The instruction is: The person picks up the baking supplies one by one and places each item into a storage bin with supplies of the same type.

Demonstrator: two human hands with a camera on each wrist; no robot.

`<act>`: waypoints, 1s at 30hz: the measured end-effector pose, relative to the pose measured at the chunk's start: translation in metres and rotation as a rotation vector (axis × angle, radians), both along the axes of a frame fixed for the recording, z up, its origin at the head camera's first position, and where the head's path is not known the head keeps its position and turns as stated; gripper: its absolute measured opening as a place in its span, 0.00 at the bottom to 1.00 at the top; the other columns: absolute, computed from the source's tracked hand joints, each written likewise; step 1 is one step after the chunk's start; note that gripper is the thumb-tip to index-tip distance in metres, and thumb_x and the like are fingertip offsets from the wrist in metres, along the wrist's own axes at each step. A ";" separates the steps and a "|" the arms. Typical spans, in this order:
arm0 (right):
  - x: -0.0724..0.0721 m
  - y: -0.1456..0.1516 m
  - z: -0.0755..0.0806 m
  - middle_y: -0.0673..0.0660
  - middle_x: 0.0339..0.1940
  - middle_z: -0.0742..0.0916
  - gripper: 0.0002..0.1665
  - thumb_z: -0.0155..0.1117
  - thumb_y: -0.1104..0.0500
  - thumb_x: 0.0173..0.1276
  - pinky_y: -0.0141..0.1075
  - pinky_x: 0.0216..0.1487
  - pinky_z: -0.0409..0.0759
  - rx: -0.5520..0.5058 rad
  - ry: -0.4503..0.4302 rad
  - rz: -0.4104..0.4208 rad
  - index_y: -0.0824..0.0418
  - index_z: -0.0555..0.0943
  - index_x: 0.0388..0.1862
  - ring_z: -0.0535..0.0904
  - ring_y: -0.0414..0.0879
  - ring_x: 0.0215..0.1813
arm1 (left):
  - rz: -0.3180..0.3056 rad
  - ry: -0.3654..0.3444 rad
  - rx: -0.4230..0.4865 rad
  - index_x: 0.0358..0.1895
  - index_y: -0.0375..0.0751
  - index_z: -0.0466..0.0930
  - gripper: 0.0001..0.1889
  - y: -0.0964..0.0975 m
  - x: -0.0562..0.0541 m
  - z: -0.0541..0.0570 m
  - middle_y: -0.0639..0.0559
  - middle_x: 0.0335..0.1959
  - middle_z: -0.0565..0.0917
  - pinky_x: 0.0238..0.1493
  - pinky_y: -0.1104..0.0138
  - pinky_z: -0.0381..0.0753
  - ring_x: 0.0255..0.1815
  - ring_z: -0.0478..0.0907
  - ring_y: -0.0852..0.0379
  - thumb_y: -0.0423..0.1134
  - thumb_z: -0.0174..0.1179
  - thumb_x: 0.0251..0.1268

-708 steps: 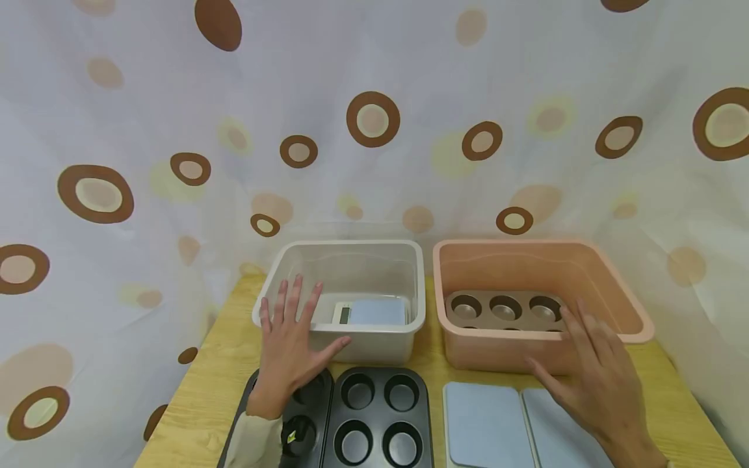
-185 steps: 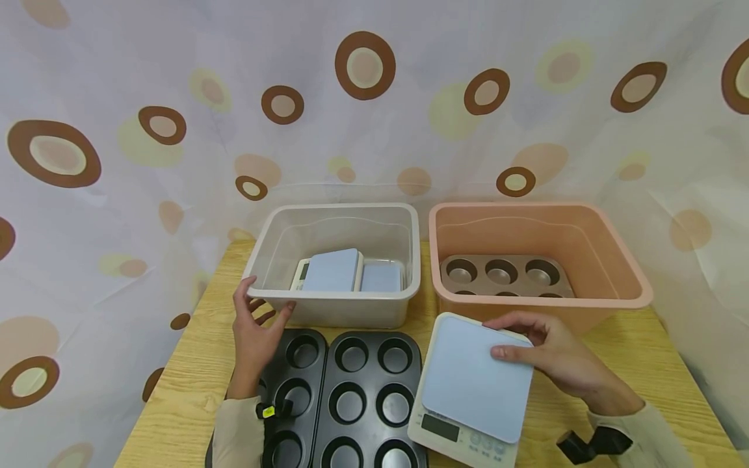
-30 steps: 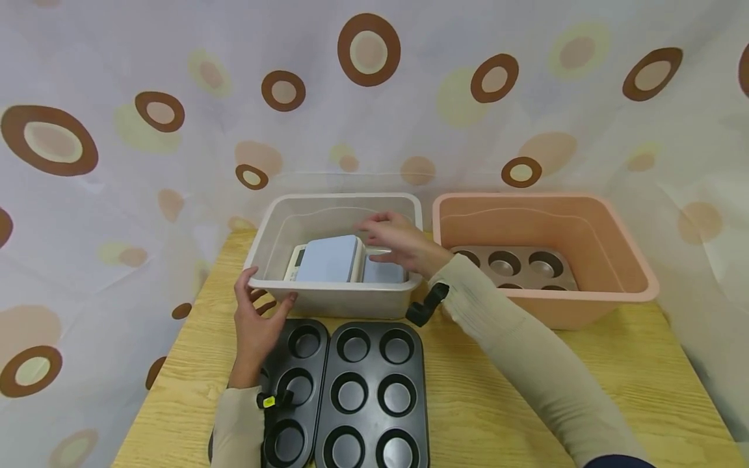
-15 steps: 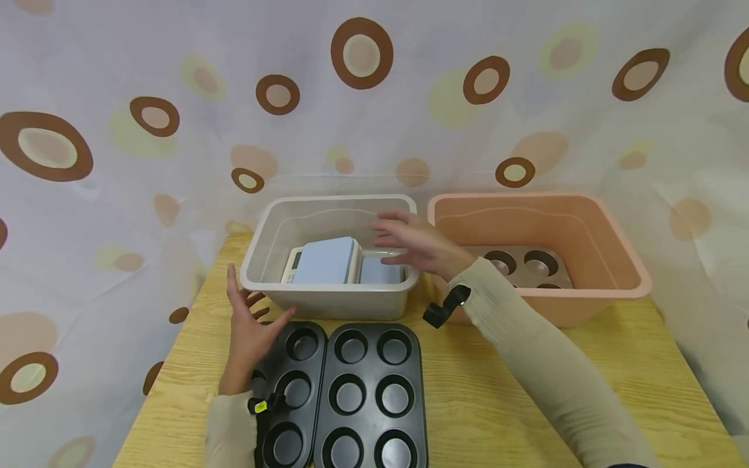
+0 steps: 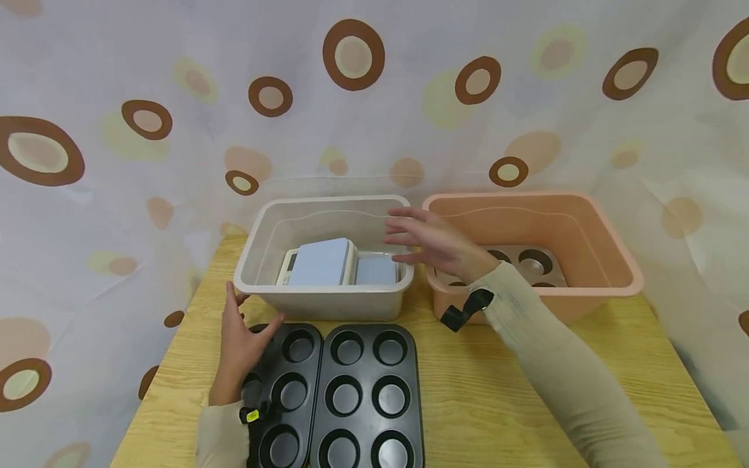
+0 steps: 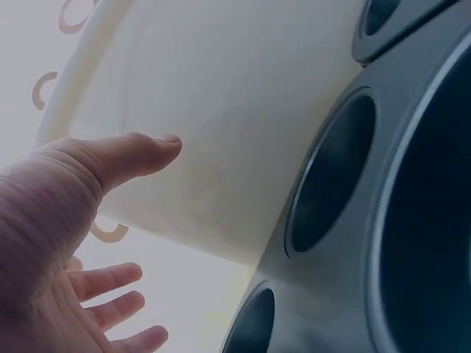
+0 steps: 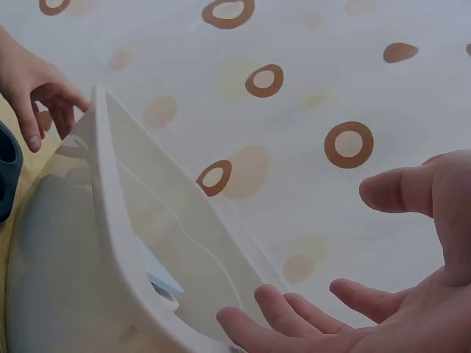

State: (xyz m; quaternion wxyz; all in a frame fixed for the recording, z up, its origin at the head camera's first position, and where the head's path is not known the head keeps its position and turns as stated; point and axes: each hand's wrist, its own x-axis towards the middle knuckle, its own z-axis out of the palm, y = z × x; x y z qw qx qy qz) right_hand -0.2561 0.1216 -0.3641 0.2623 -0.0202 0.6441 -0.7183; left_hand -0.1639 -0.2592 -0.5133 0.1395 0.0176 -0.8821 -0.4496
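Observation:
My left hand (image 5: 240, 344) is beside the front left corner of a white plastic bin (image 5: 328, 304), its thumb and fingers apart and holding nothing. Over that bin's right rim hovers my right hand (image 5: 439, 240), fingers spread, with nothing in it. Inside the bin, a kitchen scale (image 5: 318, 263) with a pale blue top lies tilted, its display to the left. A second blue scale top (image 5: 376, 270) shows lower down on the right. Whether more scales lie beneath is hidden. The left wrist view shows my thumb (image 6: 140, 156) in front of the bin's wall.
Two dark muffin tins (image 5: 367, 390) (image 5: 292, 416) lie side by side on the wooden table (image 5: 497, 390), in front of the white bin. A peach bin (image 5: 585, 296) at the right holds a lighter muffin tin (image 5: 544, 253). A patterned curtain (image 5: 409, 97) hangs behind.
The two scales at the table's right are gone, one having been gripped by my right hand; the white bin gained a tilted scale. Lately my left hand released the rim; my right drew back rightward.

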 end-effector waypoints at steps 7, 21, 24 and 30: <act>0.005 0.018 0.005 0.67 0.83 0.69 0.35 0.49 0.55 0.90 0.59 0.81 0.74 0.019 0.052 0.017 0.59 0.57 0.90 0.69 0.62 0.85 | -0.029 -0.021 -0.091 0.91 0.39 0.44 0.60 -0.002 0.008 -0.003 0.26 0.82 0.64 0.81 0.28 0.58 0.81 0.61 0.27 0.38 0.78 0.65; 0.023 0.059 0.012 0.55 0.67 0.81 0.36 0.52 0.53 0.90 0.41 0.67 0.87 0.048 0.122 0.016 0.62 0.56 0.88 0.84 0.45 0.68 | -0.099 -0.092 -0.174 0.88 0.27 0.48 0.55 -0.008 0.025 -0.004 0.22 0.81 0.63 0.79 0.27 0.60 0.82 0.59 0.25 0.38 0.77 0.67; 0.026 0.068 0.012 0.49 0.61 0.84 0.38 0.53 0.53 0.90 0.39 0.65 0.88 0.038 0.130 0.019 0.63 0.54 0.89 0.86 0.44 0.65 | -0.114 -0.110 -0.180 0.87 0.26 0.49 0.54 -0.012 0.029 -0.004 0.22 0.82 0.61 0.80 0.27 0.59 0.83 0.57 0.24 0.39 0.76 0.67; 0.031 0.088 0.007 0.46 0.61 0.87 0.39 0.54 0.52 0.90 0.37 0.62 0.88 0.061 0.150 0.010 0.63 0.54 0.89 0.87 0.39 0.62 | -0.140 -0.108 -0.189 0.85 0.24 0.52 0.52 -0.017 0.034 -0.006 0.21 0.82 0.59 0.78 0.26 0.61 0.82 0.58 0.24 0.38 0.76 0.67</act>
